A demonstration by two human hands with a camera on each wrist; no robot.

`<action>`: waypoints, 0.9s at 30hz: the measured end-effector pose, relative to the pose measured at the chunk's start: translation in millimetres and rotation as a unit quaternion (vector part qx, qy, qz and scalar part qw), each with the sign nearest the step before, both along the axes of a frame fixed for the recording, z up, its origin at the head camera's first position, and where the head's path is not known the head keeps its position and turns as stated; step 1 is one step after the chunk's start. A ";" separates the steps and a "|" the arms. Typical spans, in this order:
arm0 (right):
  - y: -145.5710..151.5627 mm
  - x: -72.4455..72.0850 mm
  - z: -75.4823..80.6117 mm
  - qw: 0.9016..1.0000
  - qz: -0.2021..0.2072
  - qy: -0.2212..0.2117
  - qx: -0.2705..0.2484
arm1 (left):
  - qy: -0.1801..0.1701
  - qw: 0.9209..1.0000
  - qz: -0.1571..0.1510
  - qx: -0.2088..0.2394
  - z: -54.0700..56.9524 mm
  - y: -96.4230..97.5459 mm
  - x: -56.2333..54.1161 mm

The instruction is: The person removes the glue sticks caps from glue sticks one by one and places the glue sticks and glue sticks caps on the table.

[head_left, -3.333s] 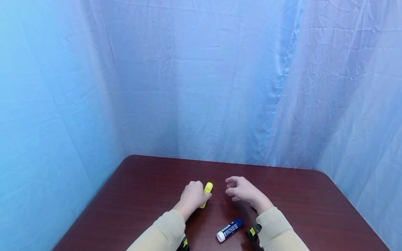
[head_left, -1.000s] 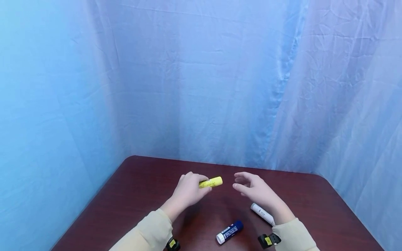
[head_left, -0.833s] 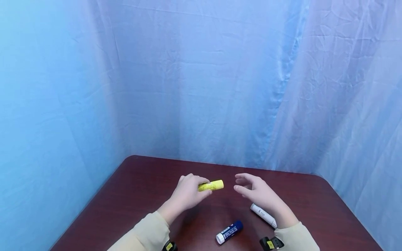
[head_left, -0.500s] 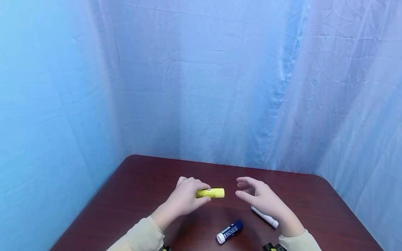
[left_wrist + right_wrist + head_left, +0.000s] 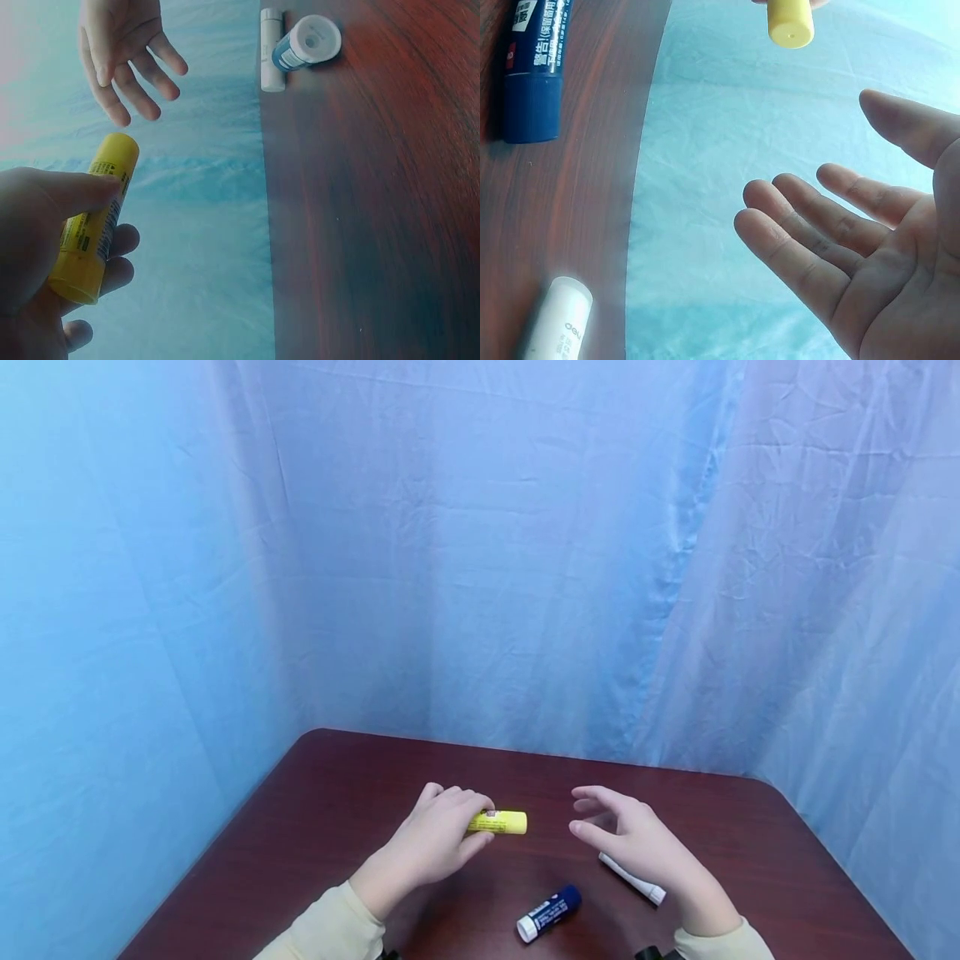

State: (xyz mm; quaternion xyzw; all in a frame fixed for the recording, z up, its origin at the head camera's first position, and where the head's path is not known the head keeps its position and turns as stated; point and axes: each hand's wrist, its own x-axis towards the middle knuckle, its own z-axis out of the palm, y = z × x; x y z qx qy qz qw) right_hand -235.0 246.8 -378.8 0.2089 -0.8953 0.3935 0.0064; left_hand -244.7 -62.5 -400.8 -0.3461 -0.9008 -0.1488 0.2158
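My left hand (image 5: 427, 839) grips a yellow glue stick (image 5: 504, 822) between thumb and fingers, held level above the table with its free end pointing right. In the left wrist view the yellow glue stick (image 5: 94, 217) shows dark print along its side. My right hand (image 5: 637, 843) hovers to the right, fingers loosely spread and holding nothing, a gap away from the yellow end. A dark blue glue stick (image 5: 550, 913) with a white end lies on the table between the forearms. Partly under the right hand in the head view lies a slim white glue stick (image 5: 632, 878).
The dark red wooden table (image 5: 360, 777) has rounded far corners. Light blue curtains (image 5: 495, 568) hang behind it and along both sides. Black wrist straps show at the bottom edge of the head view.
The left hand has lifted the yellow glue stick off the table and turned it from slanting to level, drawing slightly back. The right hand has shifted right, uncovering the white stick.
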 end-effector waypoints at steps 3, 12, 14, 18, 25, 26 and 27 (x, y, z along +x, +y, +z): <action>0.9 0.1 1.2 1.000 -0.005 0.005 0.008 | 0.003 1.000 -0.006 -0.002 0.1 -0.7 -0.1; 1.7 2.3 -1.3 0.998 0.005 0.049 0.040 | -0.008 0.999 -0.036 -0.008 -3.0 -0.4 0.0; 1.7 2.6 -2.5 0.997 0.011 0.055 0.045 | -0.013 0.999 -0.038 -0.013 -3.7 0.2 0.9; 0.8 3.4 -4.4 0.996 0.019 0.067 0.056 | -0.018 0.999 -0.039 -0.031 -4.6 1.0 2.5; -3.2 6.5 -5.2 0.993 0.023 0.093 0.064 | -0.012 0.998 -0.046 -0.046 -5.7 1.9 5.0; -3.8 7.1 -5.3 0.993 0.023 0.092 0.066 | -0.011 0.998 -0.046 -0.048 -6.2 2.0 5.4; -4.3 7.7 -5.3 0.993 0.023 0.090 0.067 | -0.010 0.998 -0.047 -0.050 -6.6 2.2 5.7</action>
